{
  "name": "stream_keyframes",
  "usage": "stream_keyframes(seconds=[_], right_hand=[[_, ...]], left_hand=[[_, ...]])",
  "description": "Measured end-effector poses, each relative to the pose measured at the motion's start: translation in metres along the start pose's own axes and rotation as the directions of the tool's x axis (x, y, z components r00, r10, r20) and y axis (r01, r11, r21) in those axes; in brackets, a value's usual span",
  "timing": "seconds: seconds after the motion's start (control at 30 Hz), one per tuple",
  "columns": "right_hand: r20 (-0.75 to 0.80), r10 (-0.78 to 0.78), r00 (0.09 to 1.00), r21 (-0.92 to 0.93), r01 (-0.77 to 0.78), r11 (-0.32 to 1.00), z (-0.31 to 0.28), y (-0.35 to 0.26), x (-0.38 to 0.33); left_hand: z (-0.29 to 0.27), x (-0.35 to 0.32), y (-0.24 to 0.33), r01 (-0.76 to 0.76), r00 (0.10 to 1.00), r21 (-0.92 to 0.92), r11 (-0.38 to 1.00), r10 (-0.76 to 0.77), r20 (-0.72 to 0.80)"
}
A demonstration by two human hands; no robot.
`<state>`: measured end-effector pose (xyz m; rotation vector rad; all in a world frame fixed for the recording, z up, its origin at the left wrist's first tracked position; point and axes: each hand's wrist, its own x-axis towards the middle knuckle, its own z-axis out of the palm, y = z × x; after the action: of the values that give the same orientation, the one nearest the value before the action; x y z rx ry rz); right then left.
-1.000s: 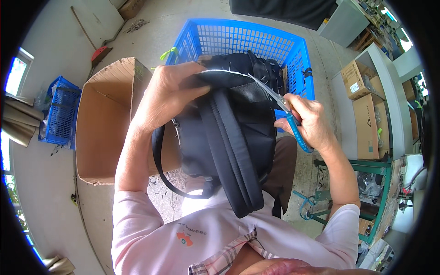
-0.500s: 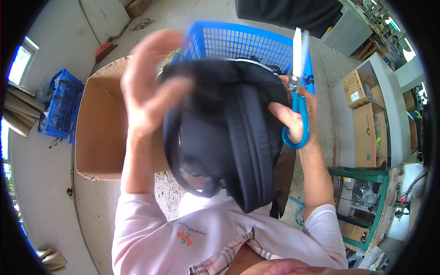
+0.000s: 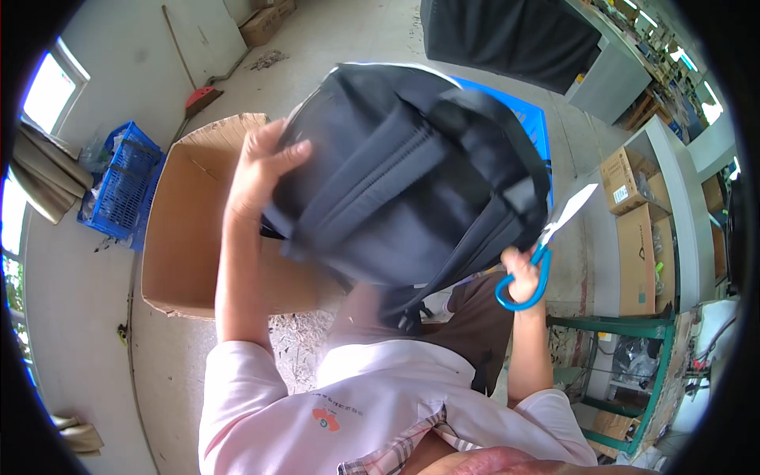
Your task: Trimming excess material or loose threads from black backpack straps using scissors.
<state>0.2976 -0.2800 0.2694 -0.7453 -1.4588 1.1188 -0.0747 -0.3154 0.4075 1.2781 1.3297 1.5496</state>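
A black backpack [image 3: 404, 186] hangs tilted in front of me, its padded shoulder straps facing me. My left hand [image 3: 261, 166] is closed on its left edge, with the thumb over the near side. At the lower right edge, my right hand [image 3: 520, 273] holds scissors [image 3: 545, 271] with teal handles, their blades pointing up and to the right. Its fingers are partly hidden behind the bag, so how firmly they grip the fabric does not show. The backpack is blurred in places by motion.
Left of the bag stands an open cardboard box [image 3: 178, 229]. A blue plastic basket [image 3: 538, 119] is partly hidden behind the backpack. Blue crates [image 3: 119, 190] stand by the left wall. A green-framed stand [image 3: 663, 356] and cardboard boxes [image 3: 633, 261] are on the right.
My left hand has come down from in front of the bag and taken hold of its left edge. The backpack has turned and spread wider. My right hand has lowered, and the scissors tilt more to the right.
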Motion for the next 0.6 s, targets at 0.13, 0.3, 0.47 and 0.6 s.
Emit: stream_keyframes(seconds=[0.13, 0.3, 0.47, 0.6], right_hand=[[0.126, 0.268, 0.955, 0.095, -0.281, 0.955, 0.004, -0.068, -0.011], [0.105, 0.158, 0.982, -0.287, -0.122, 0.950, -0.009, -0.114, 0.014], [0.158, 0.052, 0.986, -0.527, 0.040, 0.849, 0.002, -0.120, 0.025], [0.168, 0.182, 0.969, -0.306, -0.124, 0.944, 0.028, -0.110, 0.033]], left_hand=[[0.006, 0.013, 0.017, -0.007, 0.953, 0.296, 0.955, -0.084, 0.292], [0.053, 0.008, -0.014, 0.044, 0.790, 0.342, 0.939, -0.242, 0.564], [0.087, 0.002, -0.036, -0.015, 0.713, 0.317, 0.948, -0.212, 0.669], [0.103, -0.007, -0.020, -0.158, 0.692, 0.304, 0.939, -0.115, 0.713]])
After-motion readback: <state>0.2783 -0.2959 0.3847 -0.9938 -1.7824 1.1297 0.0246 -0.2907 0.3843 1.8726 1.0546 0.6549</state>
